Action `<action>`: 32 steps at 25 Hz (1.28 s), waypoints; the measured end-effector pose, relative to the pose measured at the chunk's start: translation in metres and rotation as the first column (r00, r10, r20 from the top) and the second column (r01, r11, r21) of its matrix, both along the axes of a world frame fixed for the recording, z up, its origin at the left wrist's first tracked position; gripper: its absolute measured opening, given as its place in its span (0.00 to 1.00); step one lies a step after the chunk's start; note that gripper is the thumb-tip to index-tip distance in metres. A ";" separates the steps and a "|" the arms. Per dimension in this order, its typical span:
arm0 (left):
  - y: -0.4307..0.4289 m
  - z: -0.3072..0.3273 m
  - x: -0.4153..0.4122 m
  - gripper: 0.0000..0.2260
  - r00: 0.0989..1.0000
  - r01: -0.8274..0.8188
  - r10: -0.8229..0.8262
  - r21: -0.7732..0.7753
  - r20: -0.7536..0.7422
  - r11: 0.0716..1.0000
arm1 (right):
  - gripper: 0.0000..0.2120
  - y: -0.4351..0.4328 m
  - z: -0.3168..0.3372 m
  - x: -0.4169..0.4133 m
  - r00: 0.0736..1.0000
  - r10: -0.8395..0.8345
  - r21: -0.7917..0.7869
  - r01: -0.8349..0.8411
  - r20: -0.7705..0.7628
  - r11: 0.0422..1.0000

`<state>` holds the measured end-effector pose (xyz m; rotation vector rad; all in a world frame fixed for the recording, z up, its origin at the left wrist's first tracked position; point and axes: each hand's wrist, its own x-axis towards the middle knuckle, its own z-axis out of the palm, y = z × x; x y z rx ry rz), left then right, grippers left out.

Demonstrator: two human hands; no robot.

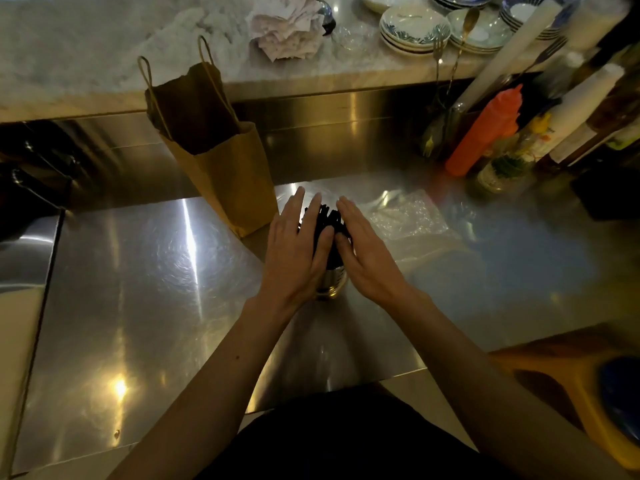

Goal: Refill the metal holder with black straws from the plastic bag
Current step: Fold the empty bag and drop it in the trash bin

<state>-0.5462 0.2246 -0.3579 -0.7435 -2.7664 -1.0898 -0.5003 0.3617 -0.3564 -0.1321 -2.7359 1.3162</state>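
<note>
A shiny metal holder (331, 287) stands on the steel counter (156, 289), packed with a bunch of black straws (327, 221) that stick out of its top. My left hand (298, 244) presses flat against the left side of the straws, fingers straight. My right hand (363, 247) lies flat against the right side, so the bunch sits between both palms. A clear plastic bag (407, 220) lies crumpled and flat on the counter just right of my right hand; I cannot tell whether straws are inside it.
A brown paper bag (221, 168) stands open just behind and left of the holder. An orange squeeze bottle (485, 133), jars and bottles crowd the back right. Stacked plates (414, 29) and a crumpled cloth (287, 29) sit on the marble ledge. A yellow object (571, 386) is at lower right.
</note>
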 end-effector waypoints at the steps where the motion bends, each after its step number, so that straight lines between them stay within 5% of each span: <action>1: 0.005 0.006 0.004 0.22 1.000 -0.004 0.005 0.063 -0.011 0.998 | 0.24 0.004 0.001 0.001 0.998 -0.055 -0.022 0.055 -0.018 0.998; 8: 0.064 0.001 0.037 0.14 0.999 -0.008 0.017 0.277 -0.028 0.961 | 0.22 0.083 0.002 -0.005 0.962 -0.235 0.047 0.243 -0.138 0.969; 13: 0.132 -0.018 0.052 0.12 0.978 -0.206 0.203 0.368 0.050 0.907 | 0.24 0.161 -0.019 -0.036 0.998 -0.041 0.128 0.047 -0.056 0.991; 15: 0.164 -0.025 0.060 0.11 0.934 -0.353 0.296 0.387 0.202 0.852 | 0.26 0.190 -0.033 -0.048 0.996 0.087 0.182 -0.088 0.015 0.979; 17: 0.188 -0.037 0.069 0.09 0.735 -0.645 0.401 0.381 0.547 0.663 | 0.29 0.211 -0.047 -0.062 0.974 0.199 0.241 -0.219 0.107 0.945; 19: 0.202 -0.044 0.074 0.09 0.330 -0.925 0.281 0.249 0.901 0.286 | 0.31 0.222 -0.059 -0.079 0.922 0.305 0.267 -0.363 0.238 0.893; 20: 0.205 -0.048 0.077 0.09 0.171 -0.976 0.172 0.143 0.970 0.165 | 0.32 0.224 -0.065 -0.088 0.882 0.350 0.273 -0.437 0.316 0.857; 22: 0.210 -0.057 0.081 0.11 -0.009 -0.996 0.018 -0.011 1.000 0.088 | 0.33 0.222 -0.075 -0.109 0.800 0.411 0.301 -0.561 0.437 0.771; 27: 0.223 -0.076 0.081 0.24 -0.184 -0.982 -0.165 -0.188 0.969 -0.008 | 0.32 0.215 -0.098 -0.147 0.675 0.457 0.318 -0.703 0.579 0.636; 32: 0.238 -0.089 0.069 0.23 -0.156 -0.988 -0.249 -0.154 0.956 0.027 | 0.30 0.217 -0.119 -0.157 0.631 0.464 0.346 -0.753 0.623 0.559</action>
